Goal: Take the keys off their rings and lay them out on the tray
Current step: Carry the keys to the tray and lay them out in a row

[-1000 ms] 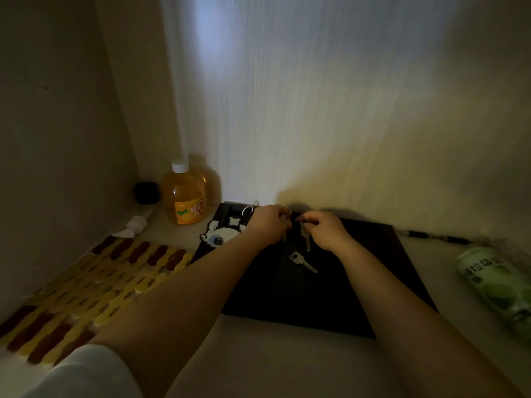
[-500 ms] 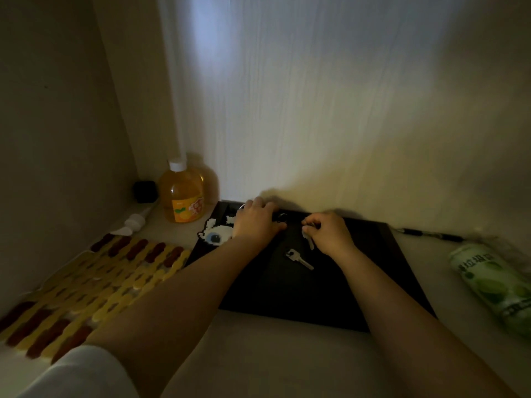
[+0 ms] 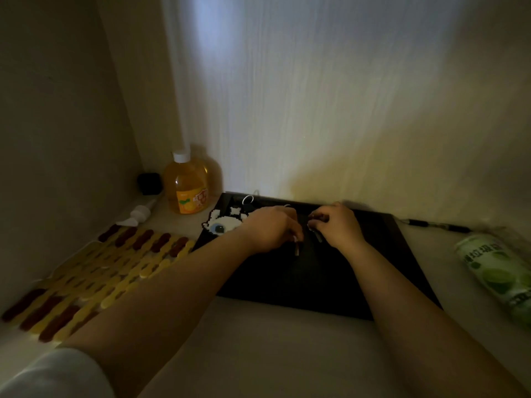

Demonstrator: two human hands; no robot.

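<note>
A black tray (image 3: 330,285) lies on the pale surface against the wall. My left hand (image 3: 267,229) rests on the tray, its fingertips closed on the head of a silver key (image 3: 296,250) that lies flat there. Close beside it, my right hand (image 3: 340,225) pinches a second key (image 3: 317,236) by its head, blade pointing down at the tray. A black-and-white bead charm (image 3: 222,224) with a metal ring (image 3: 247,200) sits at the tray's far left corner, partly hidden by my left hand.
An orange drink bottle (image 3: 186,188) and a small black cube (image 3: 149,183) stand in the left corner, with a white tube (image 3: 140,214) nearby. A yellow and brown mat (image 3: 86,280) lies left. A green can (image 3: 498,275) and a pen (image 3: 439,226) lie right.
My left hand left the ring and charm at the tray's back left and came down onto the loose key. My right hand kept its key and barely moved.
</note>
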